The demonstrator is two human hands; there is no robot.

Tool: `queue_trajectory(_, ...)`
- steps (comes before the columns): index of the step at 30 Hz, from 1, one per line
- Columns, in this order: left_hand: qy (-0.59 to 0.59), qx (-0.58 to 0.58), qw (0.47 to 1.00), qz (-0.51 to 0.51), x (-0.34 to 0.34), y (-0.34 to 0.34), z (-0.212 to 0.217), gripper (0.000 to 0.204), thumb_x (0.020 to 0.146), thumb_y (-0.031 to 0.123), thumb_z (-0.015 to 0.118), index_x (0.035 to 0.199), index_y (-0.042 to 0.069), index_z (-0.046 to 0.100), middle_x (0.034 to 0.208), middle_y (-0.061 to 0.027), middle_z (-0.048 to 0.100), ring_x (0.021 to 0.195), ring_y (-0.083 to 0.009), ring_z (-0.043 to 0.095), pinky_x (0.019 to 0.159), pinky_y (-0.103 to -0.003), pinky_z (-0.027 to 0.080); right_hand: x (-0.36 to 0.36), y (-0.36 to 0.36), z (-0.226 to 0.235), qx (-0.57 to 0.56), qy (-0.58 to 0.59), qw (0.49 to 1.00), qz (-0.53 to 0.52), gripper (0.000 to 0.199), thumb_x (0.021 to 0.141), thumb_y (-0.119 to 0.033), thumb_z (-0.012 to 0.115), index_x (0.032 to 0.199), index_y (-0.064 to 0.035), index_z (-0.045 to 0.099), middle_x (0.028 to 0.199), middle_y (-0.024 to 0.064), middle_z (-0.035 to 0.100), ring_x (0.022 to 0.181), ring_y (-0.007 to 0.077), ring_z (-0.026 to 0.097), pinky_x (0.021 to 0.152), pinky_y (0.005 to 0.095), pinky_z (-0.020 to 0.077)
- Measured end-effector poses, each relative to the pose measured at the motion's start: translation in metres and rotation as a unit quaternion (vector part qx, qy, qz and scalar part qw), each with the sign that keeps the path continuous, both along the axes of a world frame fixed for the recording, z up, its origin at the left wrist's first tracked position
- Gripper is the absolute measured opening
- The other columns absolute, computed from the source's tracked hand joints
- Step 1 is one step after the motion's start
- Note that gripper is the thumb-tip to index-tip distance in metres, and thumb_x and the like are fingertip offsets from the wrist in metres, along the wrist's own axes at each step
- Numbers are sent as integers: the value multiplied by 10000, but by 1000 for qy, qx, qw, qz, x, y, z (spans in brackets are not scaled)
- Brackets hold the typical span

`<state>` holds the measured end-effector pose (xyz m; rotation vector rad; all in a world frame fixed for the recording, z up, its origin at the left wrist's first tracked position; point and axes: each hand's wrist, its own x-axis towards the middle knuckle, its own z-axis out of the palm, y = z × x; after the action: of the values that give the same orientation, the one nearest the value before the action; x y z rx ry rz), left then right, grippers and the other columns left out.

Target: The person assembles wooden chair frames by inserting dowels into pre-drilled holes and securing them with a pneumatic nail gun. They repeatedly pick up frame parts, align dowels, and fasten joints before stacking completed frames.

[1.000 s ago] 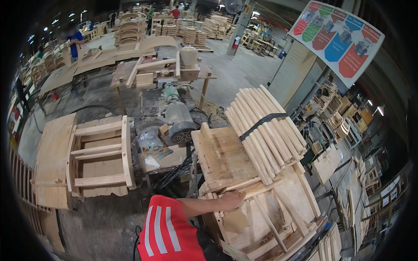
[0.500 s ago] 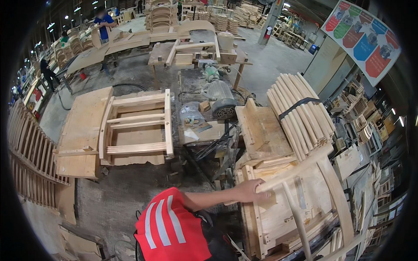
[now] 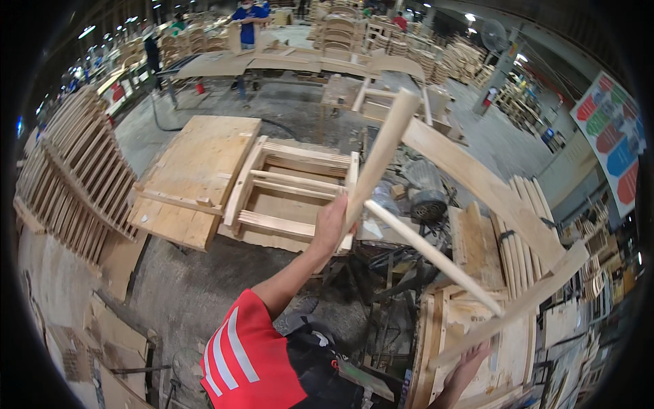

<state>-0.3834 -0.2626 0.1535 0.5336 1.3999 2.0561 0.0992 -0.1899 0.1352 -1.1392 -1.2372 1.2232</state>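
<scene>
A pale wooden chair leg frame (image 3: 480, 194) is lifted in front of me. It has two legs joined by a broad rail and a thin round stretcher. My left hand (image 3: 332, 221) is closed around the lower part of the nearer-left leg. At the other leg, on the right, is my right hand (image 3: 467, 365), its fingers curled against the wood and partly hidden. Under the frame's right side lies a wooden work jig (image 3: 436, 327) on a bench. Left of the frame, a ladder-like wooden assembly (image 3: 293, 187) rests on another bench.
A plywood board (image 3: 194, 170) lies on the left bench. Stacked slatted parts (image 3: 82, 163) stand at far left. Behind the lifted frame are a motor (image 3: 426, 194) and a strapped bundle of wooden rods (image 3: 521, 252). A person in blue (image 3: 248, 24) stands far back.
The frame has been raised off the right-hand jig and swung left and upward with my left hand. My right hand has come into view at its other leg. The view has turned left.
</scene>
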Motion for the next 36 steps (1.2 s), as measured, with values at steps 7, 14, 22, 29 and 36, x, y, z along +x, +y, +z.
queue_trajectory(7,-3,190,978,86,-170,-16,54,582,1139,563,457,1105,47,723,908,-47,710,880,-161,667,868,-352,523,-232,108,60,-47,331,904,267,841,1108,-686,419,1709,-111,290,1722,101,359,1542,329,362,1282,514,275)
queue_trajectory(14,97,10,995,-37,-305,-84,31,758,1043,320,693,1686,84,370,1301,-142,716,1106,-185,676,938,-341,547,-393,161,20,-172,273,845,426,632,1100,-347,614,1611,-28,422,1574,159,557,1311,347,641,1143,493,504)
queue_trajectory(22,62,-74,994,46,-373,-137,-98,857,917,36,674,1700,-9,328,1376,-58,672,1041,-86,648,889,-262,530,-517,173,-69,-121,33,885,449,661,1014,-158,742,1606,-39,472,1383,110,664,1171,160,650,1022,307,522)
queue_trajectory(29,45,-100,993,52,-414,-124,-133,813,907,56,671,1668,-23,398,1293,-40,690,981,-73,621,852,-243,517,-566,173,-98,-143,36,886,439,645,1020,-132,687,1615,-52,454,1423,104,644,1222,213,640,1035,342,523)
queue_trajectory(36,77,-170,981,53,-421,-115,-139,798,905,90,683,1663,32,438,1067,-37,715,841,-87,611,750,-274,533,-573,178,-125,-173,-5,896,409,665,1016,-158,673,1628,-62,432,1365,97,652,1184,212,645,1018,362,537)
